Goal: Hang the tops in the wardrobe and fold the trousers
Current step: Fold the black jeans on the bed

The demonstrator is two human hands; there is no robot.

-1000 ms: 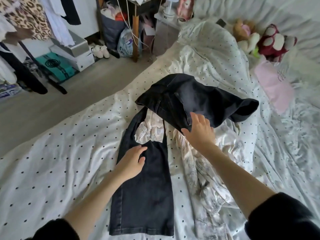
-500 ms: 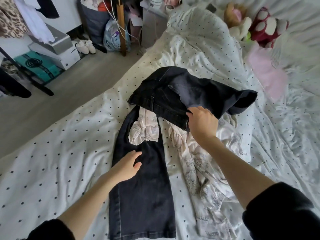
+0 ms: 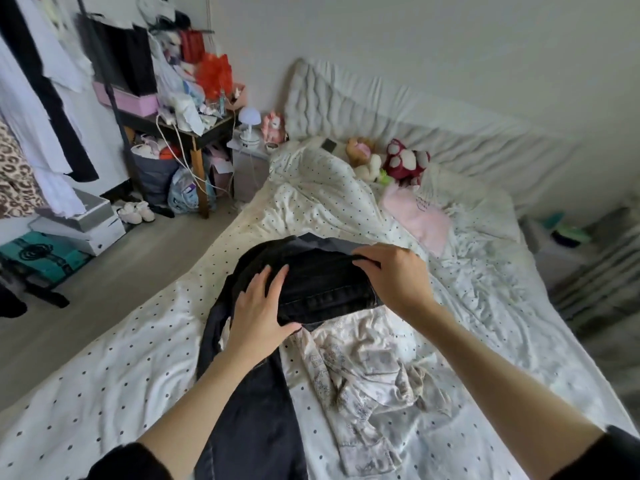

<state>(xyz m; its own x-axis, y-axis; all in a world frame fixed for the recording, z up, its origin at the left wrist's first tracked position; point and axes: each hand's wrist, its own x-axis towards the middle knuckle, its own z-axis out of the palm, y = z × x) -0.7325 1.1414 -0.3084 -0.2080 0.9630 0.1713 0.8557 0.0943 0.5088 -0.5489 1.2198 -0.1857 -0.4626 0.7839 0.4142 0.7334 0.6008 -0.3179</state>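
While the left hand [image 3: 261, 313] presses flat on the dark jeans [image 3: 322, 285] and the right hand [image 3: 391, 275] pinches their edge at 2 o'clock, folding is underway; next, seemingly, squaring the legs.

No readable text, brand, number or sign anywhere. Pink pillow [image 3: 420, 216] carries small dark marks, too blurred to read. Teal box [image 3: 41, 258] on floor bears black emblem, no legible letters. Pale patterned garment [image 3: 363, 375] on bed shows faint printed motifs, unreadable.
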